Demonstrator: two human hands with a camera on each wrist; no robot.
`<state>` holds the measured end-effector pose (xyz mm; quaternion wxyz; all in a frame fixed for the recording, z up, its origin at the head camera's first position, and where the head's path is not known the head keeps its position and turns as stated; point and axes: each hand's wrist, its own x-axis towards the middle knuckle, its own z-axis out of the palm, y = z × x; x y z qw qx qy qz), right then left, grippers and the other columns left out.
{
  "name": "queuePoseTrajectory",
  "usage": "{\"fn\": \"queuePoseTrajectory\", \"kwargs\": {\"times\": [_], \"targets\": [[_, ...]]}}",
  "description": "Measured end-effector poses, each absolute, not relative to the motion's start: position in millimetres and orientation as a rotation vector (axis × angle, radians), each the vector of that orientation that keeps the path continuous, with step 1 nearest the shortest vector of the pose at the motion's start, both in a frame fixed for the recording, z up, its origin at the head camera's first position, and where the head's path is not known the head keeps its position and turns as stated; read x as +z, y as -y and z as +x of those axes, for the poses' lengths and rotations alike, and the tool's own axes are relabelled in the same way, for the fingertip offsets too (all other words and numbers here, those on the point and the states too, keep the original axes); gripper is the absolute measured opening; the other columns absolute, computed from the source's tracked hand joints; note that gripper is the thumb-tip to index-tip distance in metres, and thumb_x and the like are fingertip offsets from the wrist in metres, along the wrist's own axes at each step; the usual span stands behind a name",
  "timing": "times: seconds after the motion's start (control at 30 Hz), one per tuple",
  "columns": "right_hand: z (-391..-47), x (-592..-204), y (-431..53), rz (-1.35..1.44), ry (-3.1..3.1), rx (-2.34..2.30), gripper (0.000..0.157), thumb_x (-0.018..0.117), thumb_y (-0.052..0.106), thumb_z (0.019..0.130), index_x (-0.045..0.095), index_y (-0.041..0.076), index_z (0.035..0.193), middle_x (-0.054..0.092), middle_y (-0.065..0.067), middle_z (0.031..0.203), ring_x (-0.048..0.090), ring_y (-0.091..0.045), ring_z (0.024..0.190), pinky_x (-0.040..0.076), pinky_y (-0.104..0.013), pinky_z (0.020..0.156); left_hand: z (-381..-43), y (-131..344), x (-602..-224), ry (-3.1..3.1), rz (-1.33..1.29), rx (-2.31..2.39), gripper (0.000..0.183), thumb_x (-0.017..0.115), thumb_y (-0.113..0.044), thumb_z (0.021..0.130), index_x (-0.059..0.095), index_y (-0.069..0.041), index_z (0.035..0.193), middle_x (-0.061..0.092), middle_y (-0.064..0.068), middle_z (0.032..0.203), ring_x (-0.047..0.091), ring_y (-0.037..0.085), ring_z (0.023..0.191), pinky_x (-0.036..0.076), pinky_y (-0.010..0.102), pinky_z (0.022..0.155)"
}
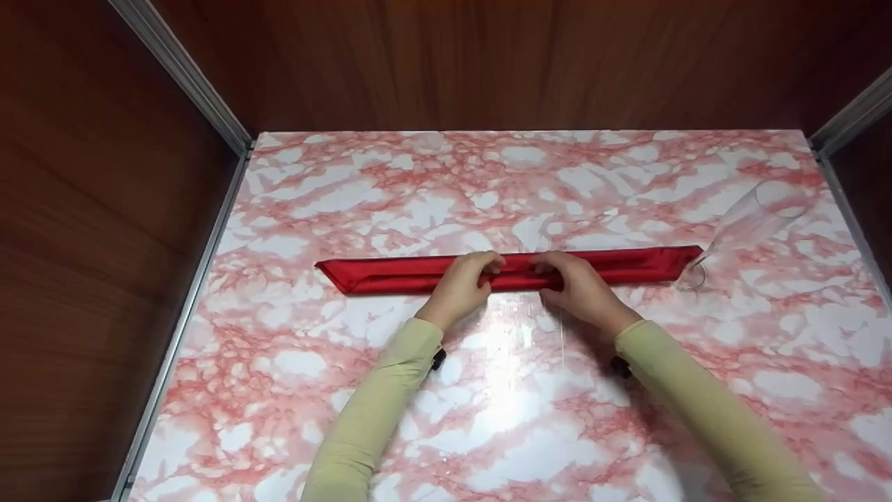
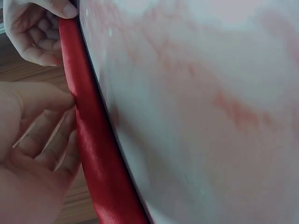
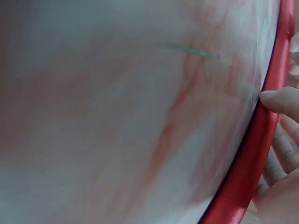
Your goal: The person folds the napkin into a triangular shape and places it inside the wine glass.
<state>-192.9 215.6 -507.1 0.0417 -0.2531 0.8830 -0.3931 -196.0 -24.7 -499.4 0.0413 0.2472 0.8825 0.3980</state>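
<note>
In the head view, a long, narrow strip of shiny red folded fabric (image 1: pixel 516 265) lies crosswise on a desk with a red-and-white marbled top (image 1: pixel 293 404), its left end cut at a slant. The left hand (image 1: pixel 460 287) and the right hand (image 1: pixel 584 287) are at its middle, near each other, each with the thumb towards the near edge and the fingers bent over towards the far edge. Both arms wear pale yellow-green sleeves (image 1: pixel 380 411). A clear, slender stemmed glass (image 1: pixel 742 224) stands at the right end of the strip; whether its foot touches the fabric I cannot tell. A dark brown wood-grain panel (image 1: pixel 488 63) rises behind the desk.

In the left wrist view, the strip runs steeply down the picture. The left hand's thumb tip meets its edge and its fingers curl on the other side, lightly holding it; farther up, the right hand's thumb lies on the fabric.

In the right wrist view, the strip curves along the right side. The right hand pinches it, thumb on the near edge, fingers bent behind.
</note>
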Motion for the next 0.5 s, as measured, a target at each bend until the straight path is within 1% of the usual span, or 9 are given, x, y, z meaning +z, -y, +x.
{"fn": "queuePoseTrajectory", "kwargs": {"times": [0.1, 0.27, 0.5], "targets": [[-193.4, -506.8, -215.6, -0.798, -2.707, -1.197, 0.049, 0.073, -0.004, 0.079, 0.058, 0.004, 0.125, 0.062, -0.007, 0.108, 0.057, -0.022, 0.101, 0.046, -0.041, 0.087, -194.6, 23.9, -498.6, -2.631, 0.769, 1.272, 0.036, 0.06, 0.01, 0.081, 0.063, -0.004, 0.114, 0.066, 0.006, 0.106, 0.059, 0.012, 0.1, 0.046, 0.025, 0.088], [-195.0, -505.9, -214.4, -0.785, -2.711, -1.188, 0.041, 0.074, -0.004, 0.078, 0.062, 0.004, 0.117, 0.063, -0.007, 0.107, 0.057, -0.022, 0.102, 0.046, -0.04, 0.09, -194.7, 24.1, -497.7, -2.56, 0.745, 1.311, 0.038, 0.065, 0.007, 0.081, 0.061, -0.004, 0.117, 0.067, 0.006, 0.109, 0.059, 0.012, 0.105, 0.044, 0.027, 0.093], [-196.6, -503.3, -214.2, -0.728, -2.703, -1.163, 0.032, 0.069, 0.0, 0.083, 0.064, 0.004, 0.114, 0.065, -0.008, 0.108, 0.058, -0.022, 0.105, 0.045, -0.041, 0.092, -195.1, 26.0, -498.5, -2.492, 0.732, 1.339, 0.042, 0.069, 0.006, 0.081, 0.059, -0.003, 0.121, 0.066, 0.008, 0.111, 0.059, 0.015, 0.106, 0.046, 0.028, 0.092]]}}
